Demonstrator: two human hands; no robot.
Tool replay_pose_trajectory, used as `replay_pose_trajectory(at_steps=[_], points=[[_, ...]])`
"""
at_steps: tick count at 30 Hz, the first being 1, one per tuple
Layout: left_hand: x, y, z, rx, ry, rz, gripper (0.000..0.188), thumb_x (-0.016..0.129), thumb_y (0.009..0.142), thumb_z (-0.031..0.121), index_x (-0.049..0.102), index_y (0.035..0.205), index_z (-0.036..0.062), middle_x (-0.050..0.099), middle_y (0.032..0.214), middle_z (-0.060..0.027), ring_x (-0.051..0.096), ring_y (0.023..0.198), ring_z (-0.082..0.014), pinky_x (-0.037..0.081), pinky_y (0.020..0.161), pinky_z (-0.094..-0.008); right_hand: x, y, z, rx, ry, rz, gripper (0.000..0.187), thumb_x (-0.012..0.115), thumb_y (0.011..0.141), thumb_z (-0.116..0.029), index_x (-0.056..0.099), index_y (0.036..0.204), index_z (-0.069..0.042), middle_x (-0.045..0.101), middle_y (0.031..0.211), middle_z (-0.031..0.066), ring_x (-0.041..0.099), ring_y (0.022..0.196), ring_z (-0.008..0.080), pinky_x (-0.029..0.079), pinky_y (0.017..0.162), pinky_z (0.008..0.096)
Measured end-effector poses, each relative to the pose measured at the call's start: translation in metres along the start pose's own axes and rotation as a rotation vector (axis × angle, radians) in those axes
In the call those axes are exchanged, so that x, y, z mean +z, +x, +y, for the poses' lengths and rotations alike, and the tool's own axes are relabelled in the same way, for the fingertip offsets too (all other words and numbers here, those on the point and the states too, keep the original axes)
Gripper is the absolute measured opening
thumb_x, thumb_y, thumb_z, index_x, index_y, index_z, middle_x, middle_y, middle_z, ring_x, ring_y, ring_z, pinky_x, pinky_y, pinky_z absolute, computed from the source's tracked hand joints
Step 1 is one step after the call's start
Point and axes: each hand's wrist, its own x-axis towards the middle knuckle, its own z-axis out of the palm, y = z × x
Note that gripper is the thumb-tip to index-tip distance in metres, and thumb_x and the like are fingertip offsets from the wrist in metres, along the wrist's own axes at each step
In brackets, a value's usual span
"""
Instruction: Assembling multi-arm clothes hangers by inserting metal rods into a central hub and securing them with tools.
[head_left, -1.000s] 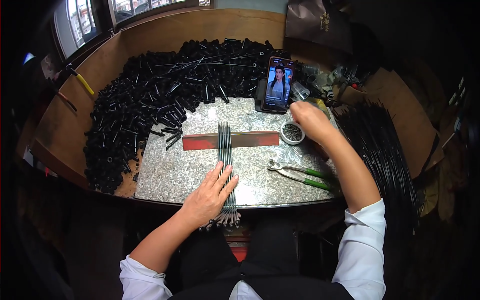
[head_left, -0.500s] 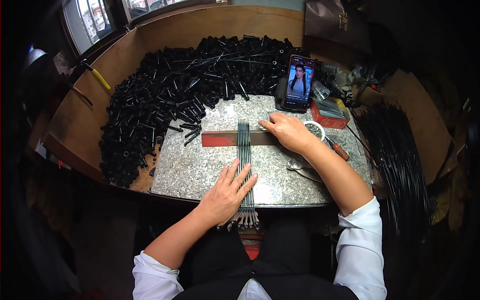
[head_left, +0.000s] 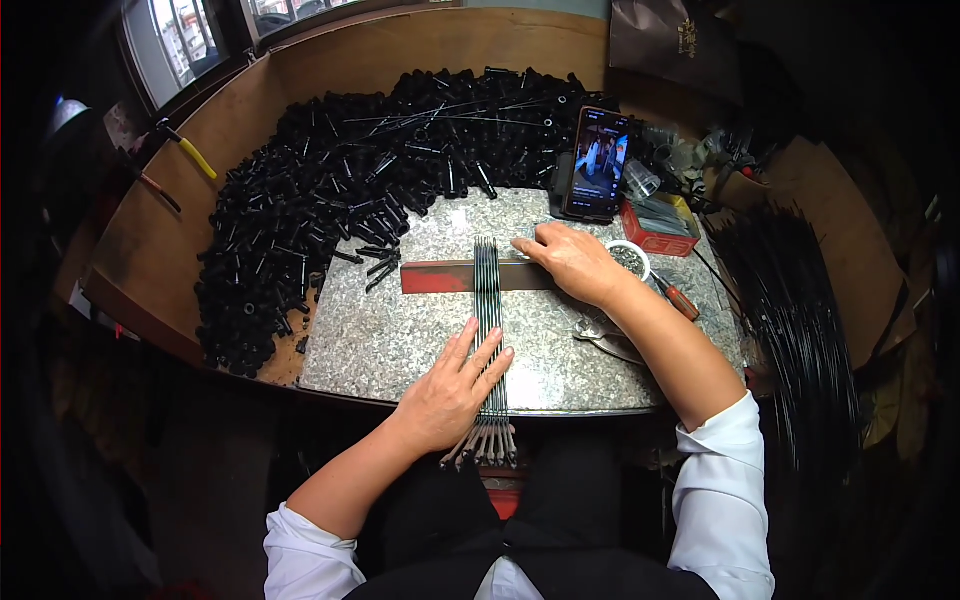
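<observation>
My left hand [head_left: 447,392] lies with fingers stretched and spread over a row of thin dark rods [head_left: 487,300]. The rods run side by side from the middle of the stone slab, past its front edge. Their near ends [head_left: 490,447] are thicker, greyish and fanned out above my lap. Under the far part of the rods, a flat red-brown bar [head_left: 436,278] lies crosswise. My right hand [head_left: 578,262] is closed over the bar's right end, its fingertips at the far edge. The hand hides that end and most of its own grip.
Black tubular parts [head_left: 330,170] are heaped behind and left of the speckled slab [head_left: 370,345]. At the back stands a phone [head_left: 597,165]. Rightward are a red box [head_left: 660,240], a white cup [head_left: 630,258], a screwdriver [head_left: 682,300], pliers [head_left: 607,340] and a black rod bundle [head_left: 790,310].
The rods' near ends have shifted slightly toward me, and they look more evenly fanned. The picture on the phone has changed. Both hands are almost where they were.
</observation>
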Motion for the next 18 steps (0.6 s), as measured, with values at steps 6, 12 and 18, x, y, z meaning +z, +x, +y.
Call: replay_pose_trajectory(at_steps=[6, 12, 18], points=[[-0.003, 0.001, 0.0, 0.003, -0.009, 0.003, 0.054, 0.048, 0.081, 0.007, 0.043, 0.134, 0.0001, 0.038, 0.141, -0.0229, 0.029, 0.134, -0.0447, 0.031, 0.108, -0.049, 0.0, 0.003, 0.001, 0.01, 0.05, 0.07, 0.024, 0.049, 0.084, -0.008, 0.057, 0.106, -0.007, 0.055, 0.093, 0.0119, 0.057, 0.093, 0.0289, 0.05, 0.076, 0.0383], [-0.005, 0.003, 0.001, 0.008, -0.048, -0.021, 0.055, 0.048, 0.081, 0.006, 0.042, 0.135, 0.0005, 0.035, 0.143, -0.0218, 0.027, 0.135, -0.0438, 0.03, 0.109, -0.0493, 0.001, -0.002, 0.018, 0.035, 0.113, 0.073, 0.009, 0.05, 0.082, -0.008, 0.053, 0.089, -0.003, 0.054, 0.092, 0.0126, 0.056, 0.094, 0.0303, 0.049, 0.078, 0.0394], [-0.006, 0.002, 0.0, 0.0, -0.054, -0.045, 0.056, 0.048, 0.081, 0.006, 0.041, 0.136, 0.0012, 0.033, 0.144, -0.0213, 0.027, 0.135, -0.0439, 0.029, 0.109, -0.05, 0.005, -0.001, 0.019, -0.006, 0.174, 0.079, 0.009, 0.052, 0.081, -0.008, 0.057, 0.087, -0.003, 0.054, 0.091, 0.0128, 0.056, 0.093, 0.0304, 0.049, 0.077, 0.0398]])
